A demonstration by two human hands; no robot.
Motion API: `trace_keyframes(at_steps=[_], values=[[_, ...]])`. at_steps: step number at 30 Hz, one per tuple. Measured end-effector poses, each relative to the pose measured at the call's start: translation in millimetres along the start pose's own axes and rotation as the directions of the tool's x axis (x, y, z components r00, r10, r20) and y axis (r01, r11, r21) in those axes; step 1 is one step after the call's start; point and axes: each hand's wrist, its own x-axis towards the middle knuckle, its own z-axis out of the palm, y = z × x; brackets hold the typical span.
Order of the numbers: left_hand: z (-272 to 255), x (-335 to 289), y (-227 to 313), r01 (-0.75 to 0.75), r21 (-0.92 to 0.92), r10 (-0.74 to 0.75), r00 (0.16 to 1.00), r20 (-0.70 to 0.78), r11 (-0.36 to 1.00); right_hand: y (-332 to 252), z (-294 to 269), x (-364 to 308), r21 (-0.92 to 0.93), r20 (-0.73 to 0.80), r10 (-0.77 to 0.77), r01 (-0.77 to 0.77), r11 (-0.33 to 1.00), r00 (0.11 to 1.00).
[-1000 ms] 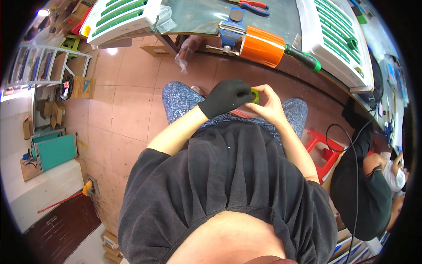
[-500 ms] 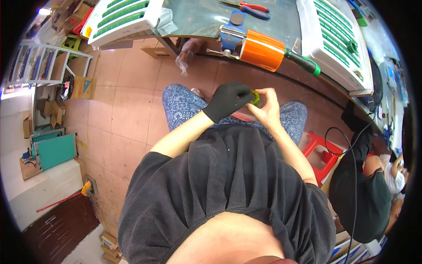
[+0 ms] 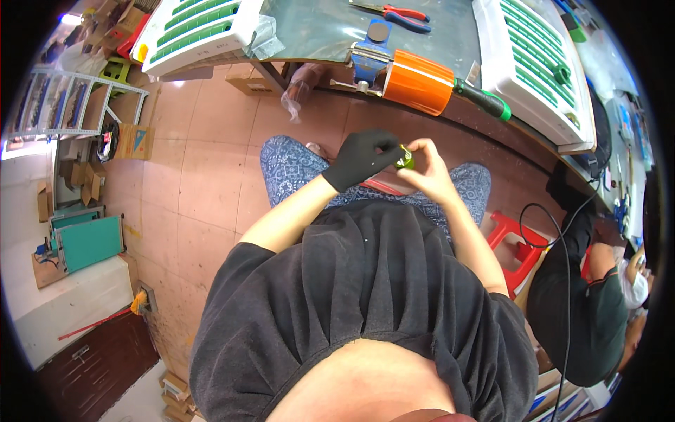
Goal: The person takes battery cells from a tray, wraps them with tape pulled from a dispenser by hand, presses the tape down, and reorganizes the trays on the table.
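Note:
Above my lap, a small shiny yellow-green round piece (image 3: pixel 405 159) lies between my two hands. My left hand (image 3: pixel 362 158), in a black glove, pinches its left side with curled fingers. My bare right hand (image 3: pixel 430 172) holds the other side, forefinger at the upper edge and thumb at the lower. Its exact kind is too small to make out. Beyond my hands, at the bench edge, a blue vise (image 3: pixel 370 62) stands beside an orange cylinder (image 3: pixel 420 81). A screwdriver-like handle (image 3: pixel 485 100), black and green, sticks out from the cylinder's right end.
Pliers (image 3: pixel 394 14) with red and blue grips lie on the grey bench (image 3: pixel 316 32). White trays with green slots flank them, one left (image 3: pixel 200 35) and one right (image 3: pixel 534 70). A red stool (image 3: pixel 517 246) and a black cable (image 3: pixel 567 295) are at my right, near a seated co-worker (image 3: pixel 580 323).
The yellow-green piece has turned between my fingers, from a ring-like look to a shiny, darker face. My left hand has shifted slightly left; the bench things have stayed put.

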Motion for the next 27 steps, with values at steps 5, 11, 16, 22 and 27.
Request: trace_keyframes(at_steps=[5,11,16,22,27], values=[[-15.7,1.1,13.8,-0.126,-0.063,0.134,0.980,0.146,0.990,2.0,-24.5,17.8,0.265,0.381,-0.042,-0.065,0.962,0.924],[-27.5,2.8,23.1,-0.157,-0.187,0.190,0.967,0.173,0.970,-8.6,-23.6,21.4,0.385,0.438,-0.144,-0.041,0.922,0.887],[-40.3,3.4,33.8,-0.544,0.469,0.441,0.839,0.318,0.696,-13.4,-24.6,14.8,0.089,0.314,-0.106,0.082,0.993,0.943],[-31.6,0.1,38.9,-0.613,0.418,0.515,0.790,0.333,0.670,-13.1,-23.0,7.7,0.139,0.245,-0.056,0.022,0.990,0.968],[-28.7,-4.6,34.6,-0.624,0.392,0.450,0.770,0.451,0.676,-26.0,-13.9,-0.9,0.252,0.298,-0.033,-0.045,0.967,0.954]])
